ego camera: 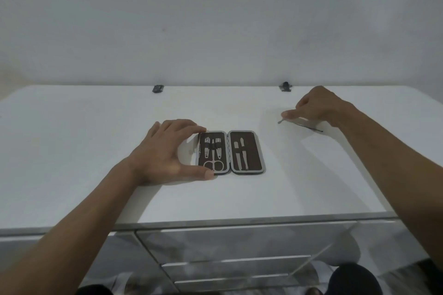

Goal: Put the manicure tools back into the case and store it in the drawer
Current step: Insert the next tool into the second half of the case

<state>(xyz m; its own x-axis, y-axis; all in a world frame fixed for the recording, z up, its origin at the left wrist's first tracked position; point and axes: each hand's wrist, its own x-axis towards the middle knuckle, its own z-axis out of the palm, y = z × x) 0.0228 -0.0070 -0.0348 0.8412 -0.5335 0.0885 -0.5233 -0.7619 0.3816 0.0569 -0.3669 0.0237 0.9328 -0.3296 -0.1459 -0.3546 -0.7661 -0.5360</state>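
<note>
- Drawers [237, 244]: glossy fronts with long handles sit nearest, below the front edge of the surface [72, 141].
- Left hand [165, 151]: rests on the white surface at the left side of the case; fingers spread in a wide curve, fingertips at the case's far left corner, thumb tip touching its near left corner.
- Case [231, 152]: lies open and flat mid-surface, two brown-lined halves side by side with metal rims.
- Left half: holds scissors [212, 161] with loops toward the viewer, and two clippers [212, 147] strapped above them.
- Right half: holds two slim tools [241, 154] lying lengthwise.
- Right hand [316, 108]: farther back and well right of the case; thumb and forefinger pinch a thin metal tool [282, 120] near its tip, which points left just above the surface.
- A thin dark pin [311, 128] lies on the surface just beneath that hand.
- Two small black clips [157, 88] sit at the back edge against the wall.
</note>
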